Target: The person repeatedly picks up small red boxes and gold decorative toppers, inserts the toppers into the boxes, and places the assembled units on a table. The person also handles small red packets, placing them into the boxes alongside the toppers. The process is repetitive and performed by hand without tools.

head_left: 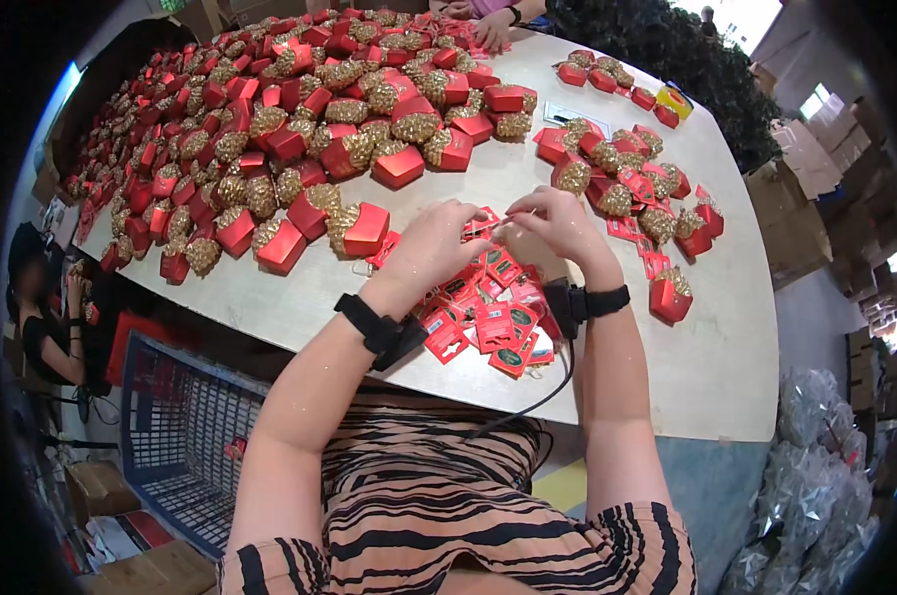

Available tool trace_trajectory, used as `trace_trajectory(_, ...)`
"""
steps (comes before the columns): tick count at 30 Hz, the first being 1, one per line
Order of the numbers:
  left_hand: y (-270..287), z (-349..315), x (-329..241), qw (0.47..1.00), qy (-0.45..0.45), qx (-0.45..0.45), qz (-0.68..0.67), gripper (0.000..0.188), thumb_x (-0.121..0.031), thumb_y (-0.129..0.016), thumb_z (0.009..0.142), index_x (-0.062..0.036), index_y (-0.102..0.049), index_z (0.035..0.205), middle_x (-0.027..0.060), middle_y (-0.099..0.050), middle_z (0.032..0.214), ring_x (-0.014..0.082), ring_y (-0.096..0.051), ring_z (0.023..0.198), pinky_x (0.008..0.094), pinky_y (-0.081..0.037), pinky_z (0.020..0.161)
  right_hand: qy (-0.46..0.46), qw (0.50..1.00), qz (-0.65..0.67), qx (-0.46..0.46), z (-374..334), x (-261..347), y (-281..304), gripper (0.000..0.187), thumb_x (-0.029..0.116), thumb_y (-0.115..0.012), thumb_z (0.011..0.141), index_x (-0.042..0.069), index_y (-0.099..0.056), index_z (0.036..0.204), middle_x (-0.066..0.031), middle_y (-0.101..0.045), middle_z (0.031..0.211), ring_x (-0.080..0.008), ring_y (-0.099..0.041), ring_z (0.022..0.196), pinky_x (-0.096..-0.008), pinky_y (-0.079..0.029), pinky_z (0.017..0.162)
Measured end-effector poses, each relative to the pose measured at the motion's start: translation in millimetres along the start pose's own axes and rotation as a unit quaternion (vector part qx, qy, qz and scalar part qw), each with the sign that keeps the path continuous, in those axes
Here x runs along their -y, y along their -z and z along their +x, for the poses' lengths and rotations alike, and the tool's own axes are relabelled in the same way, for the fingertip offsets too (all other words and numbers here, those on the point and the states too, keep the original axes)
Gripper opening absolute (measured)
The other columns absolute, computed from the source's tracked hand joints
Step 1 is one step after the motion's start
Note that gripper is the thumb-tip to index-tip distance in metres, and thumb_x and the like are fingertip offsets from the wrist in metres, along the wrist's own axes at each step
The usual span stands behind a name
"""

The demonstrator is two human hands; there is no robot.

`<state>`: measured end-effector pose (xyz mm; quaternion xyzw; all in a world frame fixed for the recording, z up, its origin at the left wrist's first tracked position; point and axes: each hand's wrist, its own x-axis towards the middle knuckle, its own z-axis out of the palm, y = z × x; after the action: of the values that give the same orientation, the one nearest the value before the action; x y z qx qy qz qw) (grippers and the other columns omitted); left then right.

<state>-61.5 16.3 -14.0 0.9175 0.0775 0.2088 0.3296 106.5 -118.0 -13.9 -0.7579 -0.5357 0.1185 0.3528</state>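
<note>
My left hand (pixel 441 241) is closed, its thumb and fingertips pinching a small red card tag (pixel 480 222). Close by, my right hand (pixel 560 226) is in a pinch too; what sits between its fingertips is too small to make out. Below both hands lies a loose heap of red card tags (pixel 495 322) with dark green oval labels, some showing a thin gold loop. Left of my left hand, a red ornament with a gold glittery end (pixel 359 229) rests at the near edge of a large pile.
The large pile of red and gold ornaments (pixel 293 129) covers the table's far left. A smaller group (pixel 617 178) lies right of my hands, with a yellow tape roll (pixel 674 102) farther back. Another person's hand (pixel 492 30) is at the far edge. A blue crate (pixel 186 426) stands below left.
</note>
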Motion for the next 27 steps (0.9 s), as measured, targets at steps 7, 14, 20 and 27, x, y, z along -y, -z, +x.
trace_trajectory(7, -18, 11, -2, 0.985, 0.08, -0.101, -0.114, 0.038, -0.016, -0.071, 0.073, 0.0015, -0.054, 0.103, 0.015, -0.063, 0.082, 0.0239, -0.063, 0.073, 0.0343, -0.049, 0.066, -0.011, 0.992, 0.102, -0.074, -1, 30, 6, 0.018, 0.013, -0.061, 0.081, -0.004, -0.065, 0.087, -0.0127, -0.064, 0.07, -0.0165, -0.06, 0.057, -0.0291, -0.048, 0.056)
trace_trajectory(14, -3, 12, -2, 0.957, 0.121, -0.135, -0.227, 0.02, -0.008, -0.068, 0.077, 0.0026, -0.055, 0.088, 0.0047, -0.059, 0.066, 0.0085, -0.056, 0.056, 0.0225, -0.045, 0.053, 0.011, 0.989, -0.013, -0.149, -7, 39, 12, 0.022, 0.018, -0.063, 0.079, -0.002, -0.065, 0.088, -0.0128, -0.065, 0.081, -0.0246, -0.063, 0.067, -0.033, -0.05, 0.062)
trace_trajectory(20, 15, 19, -27, 0.982, 0.045, -0.117, -0.139, 0.015, -0.008, -0.068, 0.077, 0.0018, -0.057, 0.079, 0.0045, -0.059, 0.067, 0.0072, -0.054, 0.061, 0.0227, -0.044, 0.054, 0.01, 0.943, 0.332, 0.019, -7, 63, 3, 0.06, 0.005, -0.056, 0.078, 0.001, -0.035, 0.134, -0.0118, -0.058, 0.108, -0.0136, -0.062, 0.063, -0.0246, -0.049, 0.052)
trace_trajectory(27, 38, 40, -34, 0.973, 0.061, -0.011, -0.22, 0.016, -0.012, -0.068, 0.078, 0.0031, -0.062, 0.077, 0.0056, -0.062, 0.066, 0.0094, -0.056, 0.055, 0.0239, -0.044, 0.05, -0.063, 0.88, 0.47, -0.011, -4, 61, -21, 0.02, 0.006, -0.054, 0.085, -0.005, -0.063, 0.099, -0.0048, -0.063, 0.073, -0.0066, -0.058, 0.056, -0.0178, -0.045, 0.049)
